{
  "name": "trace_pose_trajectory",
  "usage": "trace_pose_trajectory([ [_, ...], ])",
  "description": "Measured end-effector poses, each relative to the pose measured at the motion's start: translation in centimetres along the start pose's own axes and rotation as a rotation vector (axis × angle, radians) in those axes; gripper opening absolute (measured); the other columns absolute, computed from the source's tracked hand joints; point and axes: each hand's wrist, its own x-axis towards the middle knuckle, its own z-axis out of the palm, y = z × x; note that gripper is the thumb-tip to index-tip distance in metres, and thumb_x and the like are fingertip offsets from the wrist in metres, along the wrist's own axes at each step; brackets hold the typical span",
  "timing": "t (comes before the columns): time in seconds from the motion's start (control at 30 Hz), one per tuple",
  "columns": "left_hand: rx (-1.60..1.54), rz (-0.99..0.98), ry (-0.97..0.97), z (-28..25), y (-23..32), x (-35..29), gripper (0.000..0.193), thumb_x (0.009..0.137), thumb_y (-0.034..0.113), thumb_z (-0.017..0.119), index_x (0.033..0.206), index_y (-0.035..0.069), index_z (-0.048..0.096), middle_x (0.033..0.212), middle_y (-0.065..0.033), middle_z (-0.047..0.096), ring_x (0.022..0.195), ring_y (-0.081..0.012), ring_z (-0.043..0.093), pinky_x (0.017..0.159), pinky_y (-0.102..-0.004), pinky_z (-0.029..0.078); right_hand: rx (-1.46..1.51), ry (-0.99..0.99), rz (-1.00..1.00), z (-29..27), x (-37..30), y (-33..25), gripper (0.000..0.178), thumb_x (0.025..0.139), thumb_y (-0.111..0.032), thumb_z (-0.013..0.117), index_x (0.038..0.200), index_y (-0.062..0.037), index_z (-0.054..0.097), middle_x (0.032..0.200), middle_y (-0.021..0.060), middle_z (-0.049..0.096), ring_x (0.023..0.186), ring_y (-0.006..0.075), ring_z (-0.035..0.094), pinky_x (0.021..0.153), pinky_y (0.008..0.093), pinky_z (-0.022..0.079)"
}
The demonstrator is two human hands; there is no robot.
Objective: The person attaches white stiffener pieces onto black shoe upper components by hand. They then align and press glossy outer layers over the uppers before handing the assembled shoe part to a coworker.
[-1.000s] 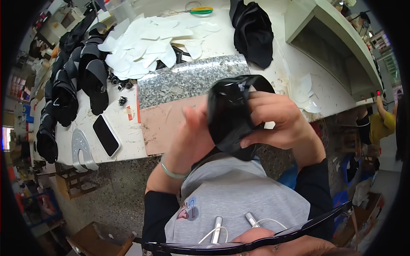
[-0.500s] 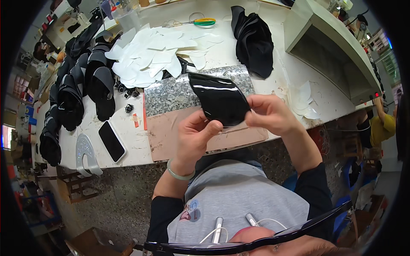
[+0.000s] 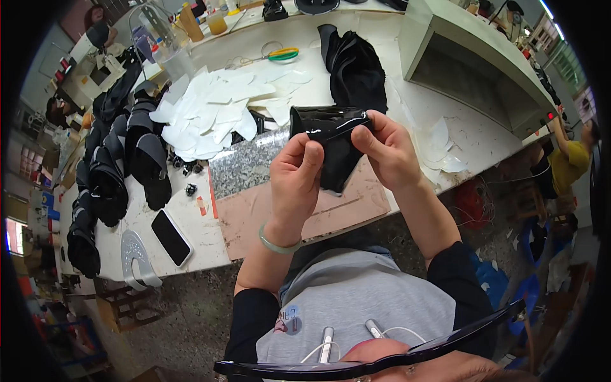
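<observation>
A glossy black piece of patent leather [image 3: 334, 130] is held up in front of me, over the work table. Its upper part is bent over into a shiny fold, and a dull black flap hangs below, narrowing downward. My left hand [image 3: 294, 175] pinches its left side between thumb and fingers. On the upper right corner, my right hand [image 3: 389, 149] grips it with thumb and fingertips. Beneath them lie a speckled stone slab [image 3: 245, 162] and a pinkish board [image 3: 254, 213]; the leather and hands partly hide both.
White cut pieces [image 3: 219, 105] are heaped beyond the slab. Black shoe uppers [image 3: 105, 181] line the left, near a phone [image 3: 172, 238] and a grey arch-shaped piece [image 3: 133, 254]. Black pieces [image 3: 356, 67] are stacked at the back, beside a grey open-fronted box [image 3: 477, 70]. A person [image 3: 569, 156] is at far right.
The leather's broad glossy face was spread toward me; now it is folded over, with its dull side showing below. Both hands have turned, and the right has risen along the edge.
</observation>
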Motion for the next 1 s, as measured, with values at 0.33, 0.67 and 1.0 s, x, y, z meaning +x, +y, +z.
trace_pose_trajectory([
  [0.33, 0.405, -0.152, -0.169, -3.2, -0.2, -2.9, 0.013, 0.091, 0.011, 0.063, 0.094, -0.002, 0.062, 0.087, -0.0009, 0.057, 0.076, -0.0093, 0.047, 0.068, -0.0249, 0.039, -0.368, -0.1, 0.173, -2.7, -3.7, 2.3, 0.022, 0.085, -0.014, 0.072, 0.1, 0.0004, 0.066, 0.084, -0.0005, 0.064, 0.079, 0.0066, 0.055, 0.071, 0.0232, 0.046],
  [0.67, 0.167, -0.212, 0.334, -3.3, -3.7, -8.5, 0.018, 0.098, 0.015, 0.054, 0.102, -0.001, 0.061, 0.096, -0.0042, 0.063, 0.084, -0.0078, 0.057, 0.072, -0.0239, 0.047, -0.342, -0.109, 0.294, -0.6, -8.8, 8.2, 0.025, 0.082, -0.01, 0.073, 0.103, 0.0005, 0.066, 0.089, 0.0032, 0.067, 0.084, 0.007, 0.057, 0.078, 0.0248, 0.047],
  [1.0, 2.179, 0.374, -0.872, -6.5, 3.3, -5.1, 0.026, 0.078, 0.015, 0.058, 0.101, 0.006, 0.065, 0.081, -0.0018, 0.054, 0.083, -0.0172, 0.05, 0.077, -0.0314, 0.037, -0.62, -0.673, 0.03, -3.1, -9.3, 1.0, 0.023, 0.08, -0.017, 0.073, 0.095, -0.0009, 0.068, 0.098, 0.0116, 0.069, 0.091, 0.0259, 0.068, 0.075, 0.0331, 0.055],
])
